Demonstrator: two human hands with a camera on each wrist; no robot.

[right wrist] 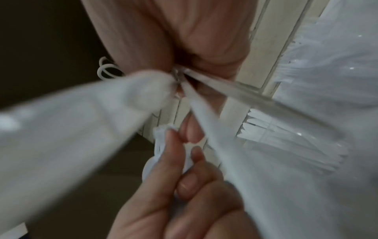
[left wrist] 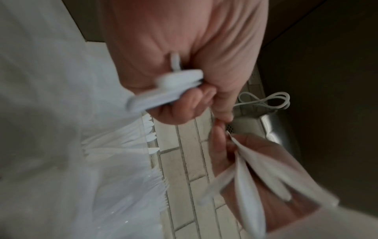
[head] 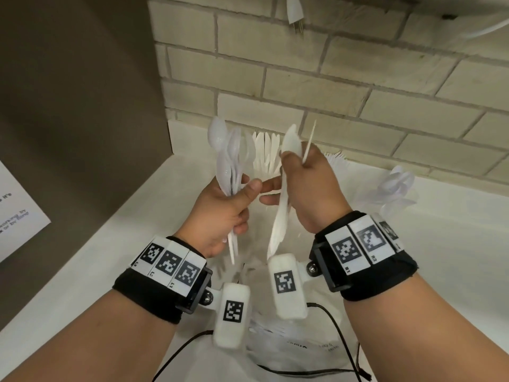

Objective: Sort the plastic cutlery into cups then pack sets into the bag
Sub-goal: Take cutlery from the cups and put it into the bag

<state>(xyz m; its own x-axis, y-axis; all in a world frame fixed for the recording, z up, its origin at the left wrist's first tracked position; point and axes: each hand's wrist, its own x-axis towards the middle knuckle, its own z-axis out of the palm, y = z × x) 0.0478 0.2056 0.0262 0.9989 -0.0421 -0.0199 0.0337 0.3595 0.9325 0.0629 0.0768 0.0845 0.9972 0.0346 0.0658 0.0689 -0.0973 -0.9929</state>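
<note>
My left hand (head: 234, 208) grips a bunch of white plastic spoons (head: 228, 164) by the handles, bowls up; the left wrist view shows the handle ends (left wrist: 167, 90) sticking out of the curled left hand (left wrist: 190, 67). Close on the right, my right hand (head: 305, 186) holds a few white pieces, a spoon and a thin knife among them (head: 286, 194). They fan out from the right hand (right wrist: 194, 48) as blurred handles (right wrist: 206, 116). The two hands nearly touch at the fingertips. A clear bag (head: 303, 351) lies below them on the counter.
Clear cups stand against the brick wall: knives (head: 264, 153) in the middle, forks (head: 337, 161) to the right, spoons (head: 396, 186) far right. A dark panel (head: 82, 106) borders the white counter (head: 454, 271) on the left. Black cables (head: 338, 340) cross the bag.
</note>
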